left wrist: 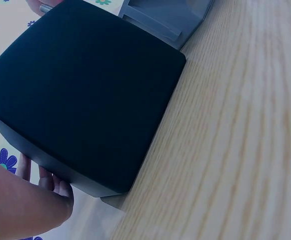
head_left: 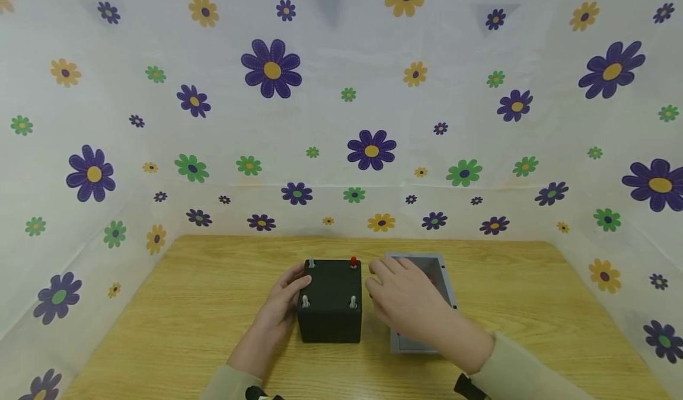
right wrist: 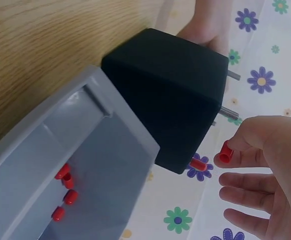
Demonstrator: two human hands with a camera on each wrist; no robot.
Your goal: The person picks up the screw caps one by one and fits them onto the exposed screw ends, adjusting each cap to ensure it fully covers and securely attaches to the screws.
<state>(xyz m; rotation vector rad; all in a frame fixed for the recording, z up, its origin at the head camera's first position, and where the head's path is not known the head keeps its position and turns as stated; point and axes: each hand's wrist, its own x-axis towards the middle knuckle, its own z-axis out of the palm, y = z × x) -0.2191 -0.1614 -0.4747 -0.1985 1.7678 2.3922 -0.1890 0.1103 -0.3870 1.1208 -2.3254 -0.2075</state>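
A black box point(head_left: 329, 323) stands on the table with metal posts point(head_left: 306, 301) at its top corners. On the far right post sits a red cap point(head_left: 353, 261); the other posts are bare. My left hand point(head_left: 273, 310) grips the box's left side, thumb over the top edge, fingers round the far left corner. Just right of the box, above the grey bin's near side, is my right hand point(head_left: 405, 299). In the right wrist view its thumb and index finger pinch a second red cap point(right wrist: 226, 152), open end showing, apart from the posts.
A grey bin point(head_left: 449, 281) stands right of the box, partly hidden by my right forearm. Several loose red caps point(right wrist: 70, 197) lie inside it. Flowered sheeting point(head_left: 320, 121) walls the back and sides of the wooden table point(head_left: 523, 305).
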